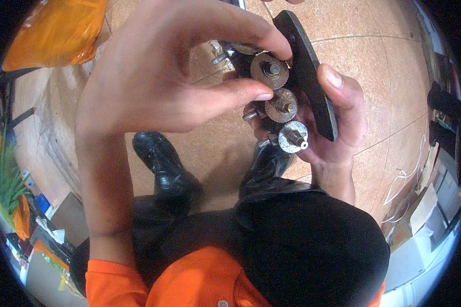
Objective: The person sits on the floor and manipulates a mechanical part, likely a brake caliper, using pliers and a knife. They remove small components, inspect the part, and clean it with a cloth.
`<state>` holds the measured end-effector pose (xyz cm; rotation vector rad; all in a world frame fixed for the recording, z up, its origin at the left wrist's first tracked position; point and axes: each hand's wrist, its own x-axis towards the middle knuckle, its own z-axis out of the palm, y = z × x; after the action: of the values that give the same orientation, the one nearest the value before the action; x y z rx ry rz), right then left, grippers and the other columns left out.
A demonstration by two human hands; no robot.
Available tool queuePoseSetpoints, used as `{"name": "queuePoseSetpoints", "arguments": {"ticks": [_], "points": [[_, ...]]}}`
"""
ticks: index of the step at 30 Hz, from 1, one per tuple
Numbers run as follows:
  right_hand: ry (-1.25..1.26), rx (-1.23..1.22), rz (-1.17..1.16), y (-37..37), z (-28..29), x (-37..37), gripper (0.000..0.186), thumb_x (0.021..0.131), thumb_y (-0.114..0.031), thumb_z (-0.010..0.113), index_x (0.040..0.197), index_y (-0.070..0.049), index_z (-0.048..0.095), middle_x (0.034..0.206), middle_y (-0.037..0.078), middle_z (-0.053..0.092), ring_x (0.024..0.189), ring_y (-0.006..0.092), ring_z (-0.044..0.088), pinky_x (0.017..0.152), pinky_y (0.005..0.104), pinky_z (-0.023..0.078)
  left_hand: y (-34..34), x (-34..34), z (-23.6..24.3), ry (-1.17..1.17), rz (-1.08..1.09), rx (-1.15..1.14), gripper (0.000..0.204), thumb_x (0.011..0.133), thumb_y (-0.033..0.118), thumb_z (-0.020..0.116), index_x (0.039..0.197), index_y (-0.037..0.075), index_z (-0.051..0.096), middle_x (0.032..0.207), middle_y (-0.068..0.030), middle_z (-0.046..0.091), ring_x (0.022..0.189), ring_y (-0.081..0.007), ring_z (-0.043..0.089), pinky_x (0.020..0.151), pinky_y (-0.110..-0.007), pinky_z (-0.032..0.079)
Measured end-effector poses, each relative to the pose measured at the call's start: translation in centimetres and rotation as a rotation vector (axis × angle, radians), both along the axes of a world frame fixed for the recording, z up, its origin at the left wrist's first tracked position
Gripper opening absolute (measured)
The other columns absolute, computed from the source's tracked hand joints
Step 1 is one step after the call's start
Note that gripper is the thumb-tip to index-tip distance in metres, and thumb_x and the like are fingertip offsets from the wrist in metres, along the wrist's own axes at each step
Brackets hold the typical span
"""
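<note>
Left hand (153, 87) spanned the top disc (269, 78), thumb and index finger parted by about its width, the thumb tip near the middle disc (280, 105); whether they pressed on the rim, I could not tell. Right hand (347, 120) was curled round the black bar (308, 77), thumb against its outer edge, fingers behind the discs. The three discs, each on a short shaft, stood in a row beside the bar, low disc (293, 137) brightest, all held above the tiled floor (376, 77). Step, by my reading: handling the top disc while the right hand steadied the piece. Next move seemed to call for firm right-hand support and a light, even pinch, clear of the middle disc.
</note>
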<state>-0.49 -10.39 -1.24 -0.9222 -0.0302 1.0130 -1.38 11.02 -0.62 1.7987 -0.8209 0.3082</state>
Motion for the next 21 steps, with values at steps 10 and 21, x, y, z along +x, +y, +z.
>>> {"name": "queuePoseSetpoints", "arguments": {"ticks": [10,21], "points": [[0.002,0.057,0.008,-0.1,-0.1,0.1,0.063,0.087,-0.045,0.051,0.128,0.004,0.050,0.105,0.014,0.062,0.083,0.0187,0.062,0.067,0.0293,0.051,1.3,1.9,-2.2,-0.288,-0.082,0.092,0.038,0.067,0.008,0.083,0.102,0.002,0.071,0.125,-0.0258,0.049,0.118,-0.0370,0.054,0.089,-0.042,0.051],[0.114,0.067,-0.154,1.0,0.5,-0.2,0.069,0.087,-0.049,0.047,0.120,0.011,0.051,0.089,0.022,0.066,0.063,0.0254,0.066,0.053,0.0339,0.056,0.4,-0.1,0.0,-0.087,0.065,0.188,0.036,0.066,0.011,0.084,0.099,0.004,0.072,0.126,-0.0248,0.049,0.117,-0.0358,0.055,0.088,-0.041,0.052]]}}
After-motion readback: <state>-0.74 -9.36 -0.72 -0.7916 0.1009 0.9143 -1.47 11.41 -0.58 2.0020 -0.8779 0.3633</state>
